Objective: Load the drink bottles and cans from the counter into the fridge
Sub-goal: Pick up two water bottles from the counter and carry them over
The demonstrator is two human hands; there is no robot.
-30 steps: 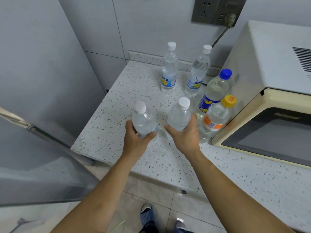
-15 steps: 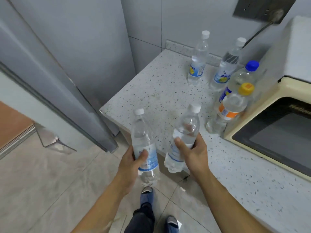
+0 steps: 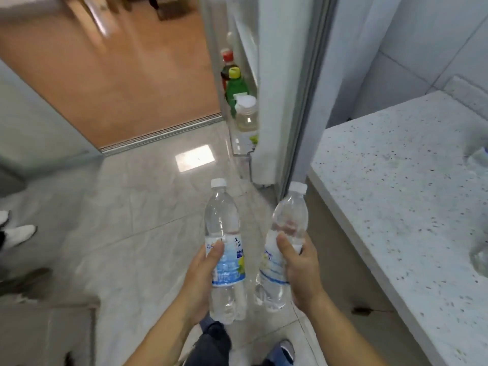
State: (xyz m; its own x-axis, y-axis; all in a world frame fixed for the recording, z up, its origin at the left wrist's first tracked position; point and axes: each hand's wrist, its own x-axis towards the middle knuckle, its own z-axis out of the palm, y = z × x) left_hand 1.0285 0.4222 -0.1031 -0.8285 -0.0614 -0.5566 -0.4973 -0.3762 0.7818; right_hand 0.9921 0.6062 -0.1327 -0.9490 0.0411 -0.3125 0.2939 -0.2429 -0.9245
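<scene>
- My left hand (image 3: 201, 281) grips a clear water bottle (image 3: 224, 249) upright, white cap up.
- My right hand (image 3: 301, 270) grips a second clear bottle (image 3: 286, 233), tilted slightly right.
- Far ahead, the fridge door shelf (image 3: 239, 143) holds a green bottle (image 3: 237, 88) among others.
- Speckled counter (image 3: 396, 186) on my right.

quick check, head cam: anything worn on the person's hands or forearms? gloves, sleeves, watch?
Nothing visible. Left hand and right hand are bare, no gloves or rings that show. Both forearms are uncovered down to the frame's bottom edge: no sleeves, watch or bands in view. Anything above the elbows is out of frame.
</scene>
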